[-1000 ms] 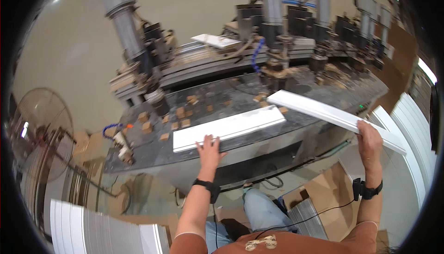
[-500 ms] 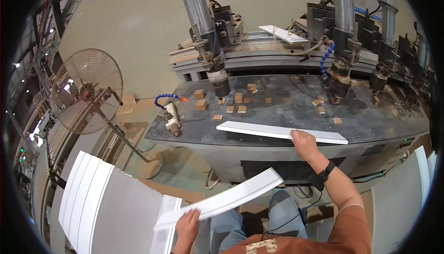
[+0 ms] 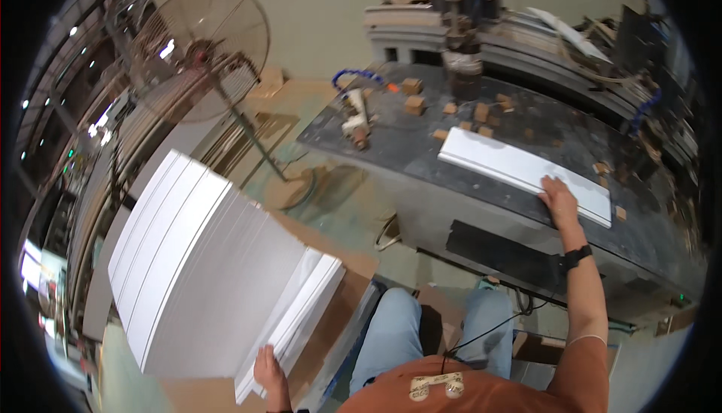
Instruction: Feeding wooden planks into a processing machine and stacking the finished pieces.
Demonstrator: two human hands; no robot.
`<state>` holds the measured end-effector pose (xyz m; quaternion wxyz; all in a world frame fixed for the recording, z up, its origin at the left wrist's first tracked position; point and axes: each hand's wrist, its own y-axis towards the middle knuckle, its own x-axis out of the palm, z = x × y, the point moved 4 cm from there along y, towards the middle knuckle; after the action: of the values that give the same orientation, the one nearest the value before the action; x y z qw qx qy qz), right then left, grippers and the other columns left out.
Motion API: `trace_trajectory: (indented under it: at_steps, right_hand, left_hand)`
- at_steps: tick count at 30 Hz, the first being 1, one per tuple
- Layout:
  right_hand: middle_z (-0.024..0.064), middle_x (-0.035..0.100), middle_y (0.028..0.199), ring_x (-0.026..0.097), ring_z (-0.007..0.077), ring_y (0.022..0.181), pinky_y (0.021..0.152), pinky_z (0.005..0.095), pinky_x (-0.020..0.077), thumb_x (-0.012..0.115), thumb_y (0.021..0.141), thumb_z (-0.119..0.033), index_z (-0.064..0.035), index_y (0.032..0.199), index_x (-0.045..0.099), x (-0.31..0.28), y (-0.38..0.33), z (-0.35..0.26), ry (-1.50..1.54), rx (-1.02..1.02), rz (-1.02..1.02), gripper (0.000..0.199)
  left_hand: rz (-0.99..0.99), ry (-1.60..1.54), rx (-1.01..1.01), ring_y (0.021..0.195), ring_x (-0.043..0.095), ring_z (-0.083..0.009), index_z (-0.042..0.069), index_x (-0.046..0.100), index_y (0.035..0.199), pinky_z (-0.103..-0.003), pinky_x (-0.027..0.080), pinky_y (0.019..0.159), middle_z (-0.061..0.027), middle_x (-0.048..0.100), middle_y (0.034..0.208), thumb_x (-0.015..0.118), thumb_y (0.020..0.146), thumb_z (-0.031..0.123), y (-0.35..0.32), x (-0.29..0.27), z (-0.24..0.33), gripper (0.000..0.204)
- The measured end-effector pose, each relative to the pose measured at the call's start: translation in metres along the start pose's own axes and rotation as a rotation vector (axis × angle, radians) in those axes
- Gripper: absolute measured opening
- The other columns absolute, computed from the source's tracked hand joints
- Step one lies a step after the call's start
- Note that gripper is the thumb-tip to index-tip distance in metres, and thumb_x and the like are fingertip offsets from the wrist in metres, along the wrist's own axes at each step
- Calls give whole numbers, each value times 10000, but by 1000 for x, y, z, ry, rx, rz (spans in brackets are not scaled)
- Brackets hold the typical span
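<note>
A long white board (image 3: pixel 519 165) with a grooved edge lies on the dark machine table. My right hand (image 3: pixel 560 202) is on its near long edge, fingers over the top face and thumb beside them. At lower left, my left hand (image 3: pixel 269 372) grips the near end of a second white board (image 3: pixel 289 323). This one lies along the right side of a stack of white boards (image 3: pixel 177 255), and the fingers' undersides are hidden.
Small wooden blocks (image 3: pixel 414 104) are scattered over the table (image 3: pixel 398 150) beneath a vertical drilling head (image 3: pixel 460 63). A blue flexible hose (image 3: pixel 357 74) rises by the table's left corner. A caged standing fan (image 3: pixel 201 56) is at far left. A thin cable hangs from my right wrist.
My left hand has lowered its board from across my lap onto the stack's right side. The right-hand board now lies flatter on the table. The view has swung left.
</note>
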<state>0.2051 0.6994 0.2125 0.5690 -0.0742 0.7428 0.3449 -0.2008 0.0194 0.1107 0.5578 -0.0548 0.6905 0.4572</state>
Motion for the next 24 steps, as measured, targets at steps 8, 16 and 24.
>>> trace_trajectory:
  at_steps: [8,16,24]
  right_hand:
    - [110,579,1268,510,326,1207,978,388,438,684,812,-217,-79,1196,604,-12,3,-12,14,47,-47,416]
    - [111,569,1282,496,318,1227,995,387,423,675,813,-186,-75,1201,597,-15,1,-10,32,103,-89,411]
    - [152,566,1274,506,368,1204,991,401,427,699,798,-177,-62,1177,601,-4,7,-3,97,52,-68,409]
  left_hand:
    - [-535,72,-60,1201,501,-370,132,473,1316,-437,497,894,-140,489,1350,715,772,231,3,24,24,603]
    - [-566,117,-140,1240,456,-393,125,440,1358,-429,493,911,-133,445,1402,721,732,444,-4,47,-8,756]
    - [-426,-155,-355,1166,540,-346,84,593,1215,-433,441,969,-164,584,1239,750,767,336,40,42,0,538]
